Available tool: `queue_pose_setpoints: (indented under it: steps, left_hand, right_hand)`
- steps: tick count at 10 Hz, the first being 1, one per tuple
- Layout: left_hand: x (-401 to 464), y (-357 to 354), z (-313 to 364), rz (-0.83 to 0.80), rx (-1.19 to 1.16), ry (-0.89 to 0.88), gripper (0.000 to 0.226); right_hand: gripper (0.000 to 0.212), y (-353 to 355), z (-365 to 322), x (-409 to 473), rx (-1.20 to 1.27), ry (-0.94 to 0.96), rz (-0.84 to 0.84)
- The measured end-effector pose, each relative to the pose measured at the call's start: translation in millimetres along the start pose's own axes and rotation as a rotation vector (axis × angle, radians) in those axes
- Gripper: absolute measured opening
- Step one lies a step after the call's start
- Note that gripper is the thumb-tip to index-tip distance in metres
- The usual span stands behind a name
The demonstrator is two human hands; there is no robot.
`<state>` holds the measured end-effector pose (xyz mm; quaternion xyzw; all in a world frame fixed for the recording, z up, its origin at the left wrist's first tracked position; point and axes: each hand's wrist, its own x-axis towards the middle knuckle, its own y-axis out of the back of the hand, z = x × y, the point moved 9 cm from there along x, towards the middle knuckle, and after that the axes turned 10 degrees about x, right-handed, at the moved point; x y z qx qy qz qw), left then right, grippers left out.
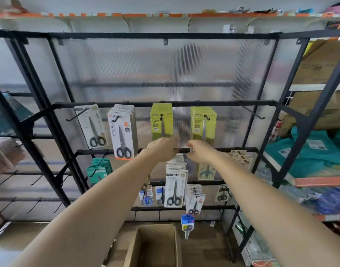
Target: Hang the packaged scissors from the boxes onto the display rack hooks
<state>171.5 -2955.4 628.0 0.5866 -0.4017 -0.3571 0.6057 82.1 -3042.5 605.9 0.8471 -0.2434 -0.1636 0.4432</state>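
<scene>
On the black display rack, two stacks of green scissors packs hang from hooks on the upper bar. My left hand reaches up with its fingers closed on the bottom edge of the left green stack. Just to the right, my right hand is at the middle crossbar with curled fingers; blur hides whether it holds anything. White scissors packs hang further left, and more packs hang on the lower rows. An open cardboard box stands on the floor below my arms.
Bare hooks stick out at the upper right and upper left of the rack. A blue pack hangs low near the box. Shelves with cardboard boxes and teal bags stand at the right. Another hook rack is at the left.
</scene>
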Motion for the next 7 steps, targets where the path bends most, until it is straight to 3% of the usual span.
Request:
queue_pose_setpoints:
  steps: [2,5,6,7]
  left_hand:
    - [-38,-13,-71,-0.028,0.109,0.115,0.037]
    - [-62,-13,-117,-0.072,0.121,0.156,0.034]
    - [-59,-16,-122,-0.059,0.088,0.158,0.033]
    - [-70,-53,-126,-0.114,-0.124,0.155,0.039]
  right_hand:
    - [0.051,-54,-48,10,-0.030,0.071,-0.040]
    - [0.047,-85,-90,19,-0.059,0.069,-0.081]
    - [0.047,-85,-90,18,-0.036,0.057,-0.082]
    - [0.038,-103,-69,2,0.075,0.009,-0.065]
